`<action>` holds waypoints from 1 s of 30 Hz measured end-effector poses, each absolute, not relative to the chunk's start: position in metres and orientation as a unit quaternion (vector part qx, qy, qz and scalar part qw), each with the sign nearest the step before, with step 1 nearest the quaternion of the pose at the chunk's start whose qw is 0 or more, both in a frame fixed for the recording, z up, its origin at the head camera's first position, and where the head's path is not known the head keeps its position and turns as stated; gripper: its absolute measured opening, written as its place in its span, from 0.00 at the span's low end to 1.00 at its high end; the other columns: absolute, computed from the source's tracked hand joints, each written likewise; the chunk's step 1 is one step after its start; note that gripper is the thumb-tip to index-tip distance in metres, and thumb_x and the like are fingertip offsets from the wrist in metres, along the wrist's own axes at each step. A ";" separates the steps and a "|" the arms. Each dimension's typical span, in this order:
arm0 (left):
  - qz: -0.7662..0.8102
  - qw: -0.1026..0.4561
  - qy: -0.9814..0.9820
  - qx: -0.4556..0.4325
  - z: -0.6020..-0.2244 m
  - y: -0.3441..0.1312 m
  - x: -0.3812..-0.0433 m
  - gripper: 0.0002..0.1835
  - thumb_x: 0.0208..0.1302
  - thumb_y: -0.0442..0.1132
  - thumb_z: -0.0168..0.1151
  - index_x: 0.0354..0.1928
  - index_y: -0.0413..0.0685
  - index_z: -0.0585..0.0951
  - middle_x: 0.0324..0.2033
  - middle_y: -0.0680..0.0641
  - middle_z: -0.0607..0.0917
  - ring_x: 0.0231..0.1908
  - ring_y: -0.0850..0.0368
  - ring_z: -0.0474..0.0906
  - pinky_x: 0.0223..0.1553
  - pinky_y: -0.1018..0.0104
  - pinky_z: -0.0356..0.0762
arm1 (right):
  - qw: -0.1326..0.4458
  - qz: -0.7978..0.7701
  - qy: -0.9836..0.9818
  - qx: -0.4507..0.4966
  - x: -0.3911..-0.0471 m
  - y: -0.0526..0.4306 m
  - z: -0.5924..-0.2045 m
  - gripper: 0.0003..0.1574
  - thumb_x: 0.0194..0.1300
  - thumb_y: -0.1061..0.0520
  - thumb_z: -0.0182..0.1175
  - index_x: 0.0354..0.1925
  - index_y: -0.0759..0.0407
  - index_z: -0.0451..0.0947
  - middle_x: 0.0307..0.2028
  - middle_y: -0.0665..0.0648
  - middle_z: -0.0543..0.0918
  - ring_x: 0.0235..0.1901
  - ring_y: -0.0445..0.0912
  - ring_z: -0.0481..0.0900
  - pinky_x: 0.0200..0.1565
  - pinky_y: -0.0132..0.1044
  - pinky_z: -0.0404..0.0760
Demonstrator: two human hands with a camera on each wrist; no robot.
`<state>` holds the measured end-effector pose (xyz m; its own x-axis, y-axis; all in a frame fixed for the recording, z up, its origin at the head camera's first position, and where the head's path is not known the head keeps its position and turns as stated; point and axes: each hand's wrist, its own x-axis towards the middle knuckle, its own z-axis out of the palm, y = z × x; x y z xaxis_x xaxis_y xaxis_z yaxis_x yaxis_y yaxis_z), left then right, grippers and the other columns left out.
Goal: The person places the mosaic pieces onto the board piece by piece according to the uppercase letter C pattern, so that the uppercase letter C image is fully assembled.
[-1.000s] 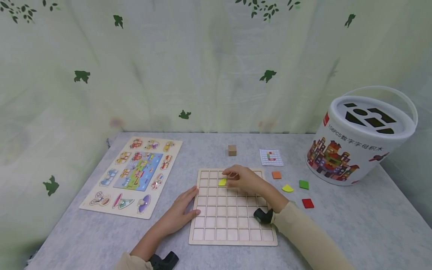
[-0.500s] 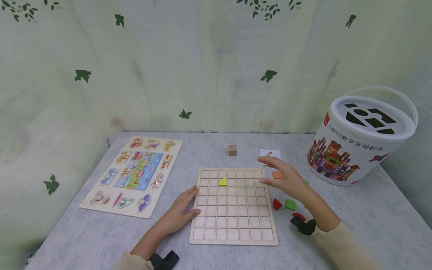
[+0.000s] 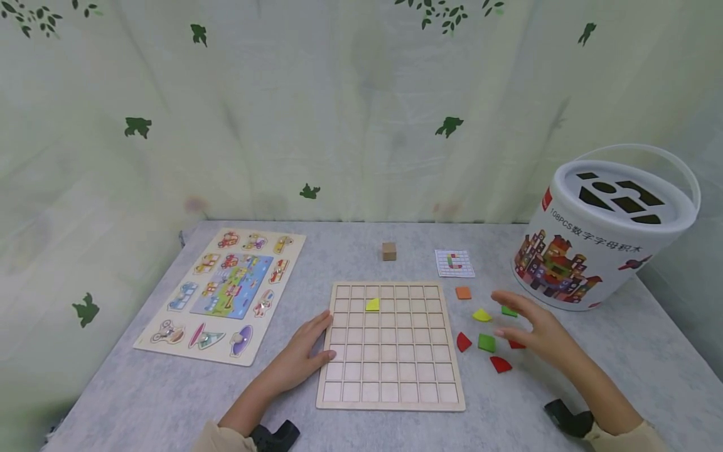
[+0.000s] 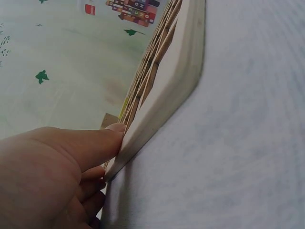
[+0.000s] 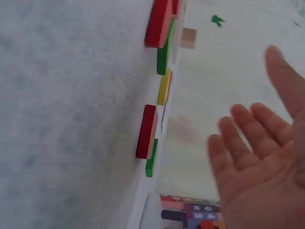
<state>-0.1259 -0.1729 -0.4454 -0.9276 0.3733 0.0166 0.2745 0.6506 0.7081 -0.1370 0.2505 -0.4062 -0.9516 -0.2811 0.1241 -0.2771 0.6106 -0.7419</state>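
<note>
In the head view a wooden grid board [image 3: 390, 351] lies flat, with one yellow piece [image 3: 373, 305] in a cell of its second row. My left hand [image 3: 302, 351] rests at the board's left edge, fingers extended and thumb tip on the rim; the left wrist view shows the thumb [image 4: 95, 145] against that rim. Over the loose pieces at right, my right hand [image 3: 536, 329] hovers with fingers spread, holding nothing. Near it lie a yellow piece [image 3: 482, 315], a green square [image 3: 486, 343], and red wedges [image 3: 464, 342]. It partly hides another green piece [image 3: 509, 311] and a red piece [image 3: 516, 344].
An orange square [image 3: 463, 293] and a pattern card [image 3: 454, 263] lie beyond the board's right side, and a wooden cube [image 3: 388, 252] stands behind it. At far right is a white bucket [image 3: 599, 251]; a picture puzzle [image 3: 220, 298] lies at left.
My right hand has let go of the yellow piece on the board and moved right, over the loose pieces, its fingers spreading. The left hand has stayed at the board's edge.
</note>
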 end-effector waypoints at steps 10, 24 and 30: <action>0.380 0.065 0.905 0.181 -0.445 -0.173 -0.125 0.35 0.60 0.38 0.59 0.67 0.40 0.57 0.67 0.44 0.53 0.65 0.46 0.46 0.60 0.47 0.49 | 0.078 -0.380 0.916 -0.100 -0.133 0.278 -0.429 0.37 0.52 0.51 0.66 0.57 0.64 0.67 0.54 0.66 0.71 0.51 0.59 0.71 0.49 0.51 0.70; 0.382 0.068 0.903 0.183 -0.445 -0.174 -0.125 0.35 0.60 0.39 0.59 0.67 0.40 0.57 0.67 0.44 0.53 0.65 0.46 0.46 0.60 0.46 0.48 | 0.043 -0.316 0.940 -0.118 -0.131 0.281 -0.429 0.18 0.52 0.56 0.66 0.44 0.59 0.78 0.41 0.53 0.76 0.36 0.44 0.72 0.37 0.33 0.75; 0.380 0.070 0.904 0.182 -0.444 -0.174 -0.125 0.35 0.60 0.40 0.59 0.67 0.40 0.57 0.67 0.44 0.53 0.65 0.46 0.46 0.60 0.46 0.48 | 0.036 -0.342 0.932 -0.117 -0.133 0.271 -0.418 0.24 0.54 0.55 0.64 0.49 0.60 0.76 0.42 0.56 0.78 0.37 0.46 0.75 0.36 0.33 0.77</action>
<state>-0.1250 -0.1739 -0.4440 -0.9237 0.3829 0.0122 0.2769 0.6453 0.7119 -0.1335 0.2708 -0.4179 -0.9702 -0.2418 0.0135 -0.1930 0.7383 -0.6462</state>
